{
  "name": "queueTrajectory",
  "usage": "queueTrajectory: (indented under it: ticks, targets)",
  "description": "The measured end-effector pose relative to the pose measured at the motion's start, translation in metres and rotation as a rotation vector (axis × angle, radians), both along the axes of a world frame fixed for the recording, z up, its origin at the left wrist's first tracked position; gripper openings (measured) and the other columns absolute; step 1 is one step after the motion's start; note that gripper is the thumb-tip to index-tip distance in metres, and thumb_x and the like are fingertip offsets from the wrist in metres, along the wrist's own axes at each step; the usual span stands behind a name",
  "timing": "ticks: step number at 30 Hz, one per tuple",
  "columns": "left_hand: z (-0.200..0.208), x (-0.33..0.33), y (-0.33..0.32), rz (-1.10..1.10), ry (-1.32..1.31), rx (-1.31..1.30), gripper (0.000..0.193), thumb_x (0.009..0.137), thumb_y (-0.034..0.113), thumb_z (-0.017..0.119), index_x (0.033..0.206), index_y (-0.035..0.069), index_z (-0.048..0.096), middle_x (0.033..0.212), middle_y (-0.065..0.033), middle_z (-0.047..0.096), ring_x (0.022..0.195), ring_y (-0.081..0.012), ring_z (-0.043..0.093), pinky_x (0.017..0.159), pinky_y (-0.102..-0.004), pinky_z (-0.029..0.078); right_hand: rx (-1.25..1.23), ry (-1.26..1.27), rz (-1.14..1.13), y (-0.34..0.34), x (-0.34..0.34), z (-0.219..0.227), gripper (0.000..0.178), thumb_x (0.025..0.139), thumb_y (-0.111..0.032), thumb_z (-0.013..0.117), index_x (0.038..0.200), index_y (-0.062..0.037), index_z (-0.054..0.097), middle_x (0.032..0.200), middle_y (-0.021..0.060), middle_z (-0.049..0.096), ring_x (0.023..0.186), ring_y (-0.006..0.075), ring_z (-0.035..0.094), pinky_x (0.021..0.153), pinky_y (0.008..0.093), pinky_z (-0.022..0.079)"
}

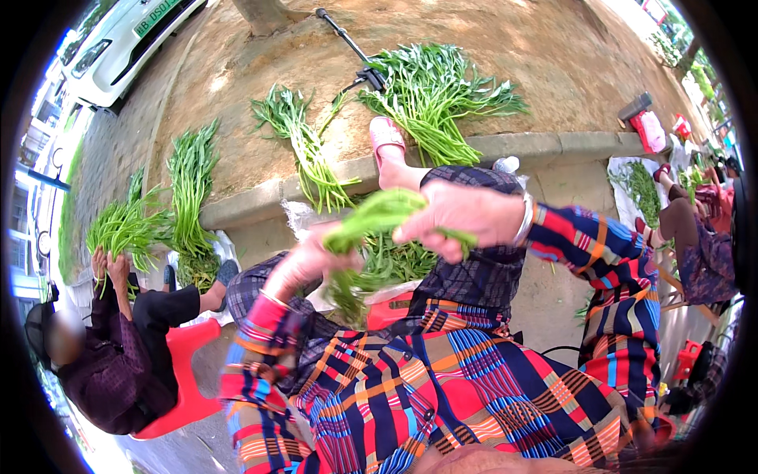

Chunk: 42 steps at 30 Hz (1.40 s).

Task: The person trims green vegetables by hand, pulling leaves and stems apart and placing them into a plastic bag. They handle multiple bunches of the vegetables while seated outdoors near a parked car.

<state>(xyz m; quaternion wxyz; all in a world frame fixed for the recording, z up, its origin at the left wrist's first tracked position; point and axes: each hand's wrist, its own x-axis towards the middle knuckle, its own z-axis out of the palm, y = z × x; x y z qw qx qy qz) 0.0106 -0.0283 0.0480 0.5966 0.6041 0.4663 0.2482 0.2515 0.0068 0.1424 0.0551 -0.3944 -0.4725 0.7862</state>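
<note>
A small bunch of long-stemmed leafy greens (379,212), which look like water spinach, is stretched between my hands above my knees. My right hand (470,217) is closed round the bunch, with stem ends showing below the fingers. My left hand (308,261), smeared by motion, closes on its left part, and leaves hang down beside it. Below them, between my legs, lies a heap of loose leaves (395,265) on pale sheeting. Beyond my pink slipper (387,136), a large pile of the same greens (438,99) rests on the ground, with a smaller pile (304,142) to its left.
A stone kerb (553,150) runs across in front of me. A black stand (347,39) lies on the soil. To the left, a person (110,355) on a red stool (185,379) handles greens. Another person (699,245) sits at right. A white car (118,55) stands far left.
</note>
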Motion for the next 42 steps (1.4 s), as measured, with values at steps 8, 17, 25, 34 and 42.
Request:
queueTrajectory:
  ticks: [8, 17, 25, 34, 42]
  targets:
    - [0.242, 0.033, 0.21, 0.116, 0.476, 1.553, 0.021, 0.075, 0.015, 0.06, 0.092, 0.005, 0.053, 0.071, -0.0119, 0.056, 0.063, -0.0204, 0.053, 0.057, -0.0308, 0.043, 0.927, 0.088, -0.317, 0.109, 0.042, 0.119, 0.024, 0.076, -0.025, 0.062, 0.083, -0.0062, 0.05, 0.053, -0.0004, 0.046, 0.042, 0.0098, 0.045, 0.036, 0.0236, 0.036]
    - [0.083, 0.104, 0.257, 0.871, 0.576, 0.934, 0.055, 0.07, 0.012, 0.061, 0.119, 0.006, 0.036, 0.106, -0.0209, 0.05, 0.104, -0.0275, 0.047, 0.088, -0.0373, 0.038, 1.101, -0.395, -0.452, 0.187, 0.045, -0.025, 0.037, 0.072, -0.029, 0.065, 0.089, -0.0004, 0.05, 0.054, -0.0013, 0.047, 0.039, 0.0049, 0.042, 0.037, 0.0193, 0.036]
    - [-0.141, 0.157, 0.175, 0.896, 0.11, 0.126, 0.085, 0.057, 0.011, 0.065, 0.124, -0.006, 0.016, 0.124, -0.0293, 0.031, 0.118, -0.0361, 0.03, 0.099, -0.0356, 0.024, 1.144, -0.706, -0.387, 0.141, 0.11, -0.203, 0.034, 0.07, -0.032, 0.062, 0.088, -0.0054, 0.05, 0.075, 0.0163, 0.056, 0.074, 0.0344, 0.054, 0.065, 0.0404, 0.041]
    - [-0.162, 0.206, 0.204, 0.748, 0.325, -0.271, 0.064, 0.055, 0.021, 0.068, 0.103, -0.009, 0.038, 0.096, -0.0266, 0.053, 0.091, -0.0362, 0.053, 0.083, -0.0368, 0.041, 1.162, -0.754, -0.186, 0.132, 0.129, -0.215, 0.038, 0.072, -0.032, 0.061, 0.094, -0.0048, 0.045, 0.085, 0.0171, 0.052, 0.084, 0.0348, 0.05, 0.07, 0.0394, 0.04]
    - [-0.202, 0.205, 0.221, 0.702, -0.017, -0.174, 0.083, 0.064, 0.047, 0.065, 0.114, -0.011, 0.033, 0.107, -0.0302, 0.047, 0.103, -0.0343, 0.048, 0.086, -0.0346, 0.038, 1.165, -0.871, -0.173, 0.126, 0.118, -0.217, 0.047, 0.071, -0.026, 0.062, 0.105, -0.0017, 0.041, 0.094, 0.0194, 0.053, 0.087, 0.0364, 0.052, 0.07, 0.0405, 0.043]
